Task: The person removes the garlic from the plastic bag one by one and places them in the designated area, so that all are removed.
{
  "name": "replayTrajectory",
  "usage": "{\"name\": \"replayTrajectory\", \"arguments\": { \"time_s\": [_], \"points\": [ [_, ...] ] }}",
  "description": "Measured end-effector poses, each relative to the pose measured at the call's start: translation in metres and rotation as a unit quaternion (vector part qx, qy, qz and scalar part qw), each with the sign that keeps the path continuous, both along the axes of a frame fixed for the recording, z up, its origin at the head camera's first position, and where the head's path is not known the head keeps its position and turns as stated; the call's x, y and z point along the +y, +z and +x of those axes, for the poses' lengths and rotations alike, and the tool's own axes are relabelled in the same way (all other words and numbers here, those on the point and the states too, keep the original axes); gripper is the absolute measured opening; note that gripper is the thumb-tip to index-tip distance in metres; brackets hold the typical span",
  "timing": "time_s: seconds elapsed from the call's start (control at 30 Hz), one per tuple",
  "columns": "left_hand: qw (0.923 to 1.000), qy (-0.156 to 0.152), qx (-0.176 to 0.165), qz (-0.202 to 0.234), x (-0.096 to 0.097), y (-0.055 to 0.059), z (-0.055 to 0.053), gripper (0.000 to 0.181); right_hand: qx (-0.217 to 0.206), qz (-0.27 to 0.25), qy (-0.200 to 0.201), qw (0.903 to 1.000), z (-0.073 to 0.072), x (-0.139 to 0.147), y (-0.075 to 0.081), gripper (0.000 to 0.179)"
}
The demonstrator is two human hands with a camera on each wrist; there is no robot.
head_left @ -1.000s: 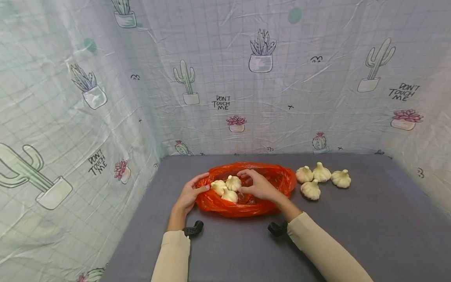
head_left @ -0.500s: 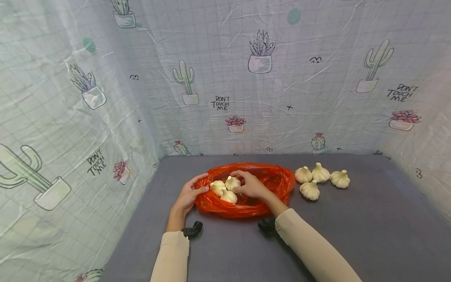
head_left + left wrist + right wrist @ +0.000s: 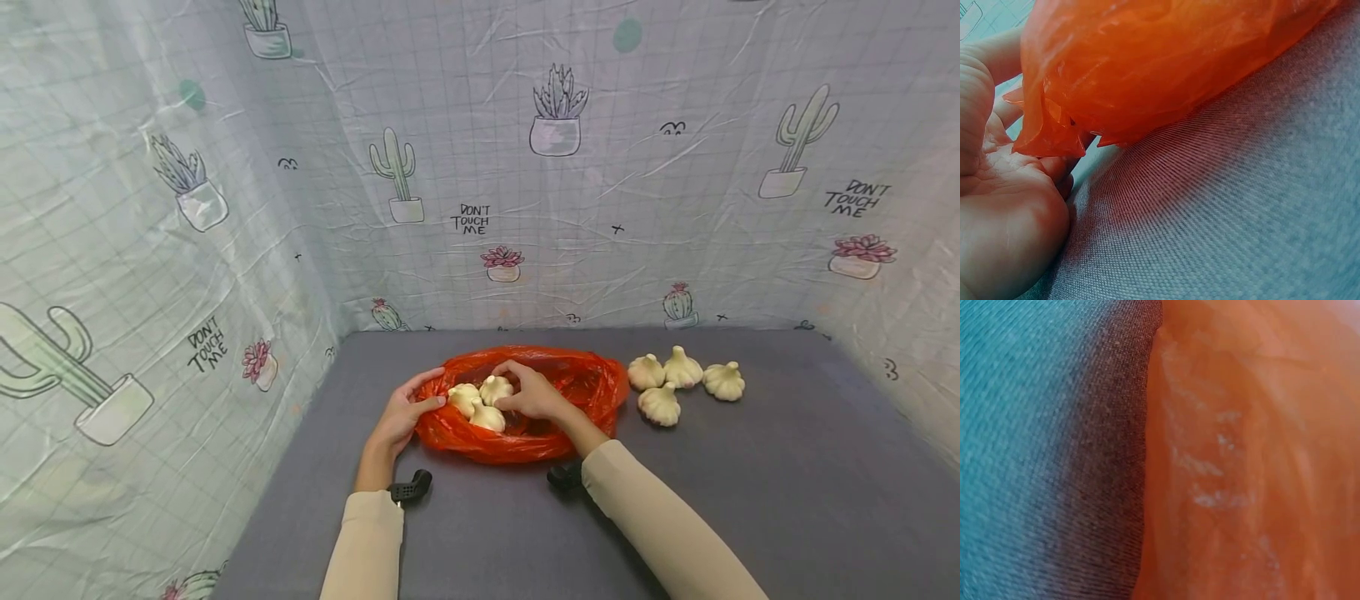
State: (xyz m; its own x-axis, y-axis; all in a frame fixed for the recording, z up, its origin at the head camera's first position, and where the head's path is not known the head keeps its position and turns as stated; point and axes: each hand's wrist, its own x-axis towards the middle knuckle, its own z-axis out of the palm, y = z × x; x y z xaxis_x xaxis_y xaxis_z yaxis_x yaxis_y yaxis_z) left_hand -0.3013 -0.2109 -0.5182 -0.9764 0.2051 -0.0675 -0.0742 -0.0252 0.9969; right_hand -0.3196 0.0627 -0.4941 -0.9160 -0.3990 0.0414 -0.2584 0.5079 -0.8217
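An open red plastic bag (image 3: 495, 451) lies on the grey table, its mouth spread wide. At its left end my left hand (image 3: 396, 423) grips the rim, thumb over the edge and fingers outside. The left wrist view shows that palm (image 3: 1007, 212) beside the hanging plastic (image 3: 1147, 69). Inside the bag, at the left, three white garlic bulbs sit together. My right hand (image 3: 534, 395) reaches in and holds the rearmost garlic bulb (image 3: 495, 390) between thumb and fingers. In the right wrist view the bag's side (image 3: 1241, 456) hides that hand.
To the right of the bag, several more garlic bulbs (image 3: 661, 406) lie in a loose group on the table (image 3: 480, 533). A cactus-print curtain (image 3: 555, 208) encloses the back and sides.
My right hand has moved left inside the bag and its fingers have come onto the rearmost garlic bulb. My left hand and the bag have stayed put.
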Motion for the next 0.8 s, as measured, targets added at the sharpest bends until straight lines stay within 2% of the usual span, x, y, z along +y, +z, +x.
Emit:
{"name": "replayTrajectory", "arguments": {
  "time_s": [0.47, 0.8],
  "points": [
    [1.0000, 0.008, -0.001, 0.001, 0.001, -0.002, -0.002, 0.057, 0.009, 0.012, -0.031, 0.9994, 0.003, 0.003, 0.000, 0.046],
    [1.0000, 0.008, 0.001, 0.000, 0.001, -0.002, -0.002, 0.056, 0.010, -0.014, -0.043, 0.9989, 0.011, 0.014, 0.009, 0.047]
  ]
}}
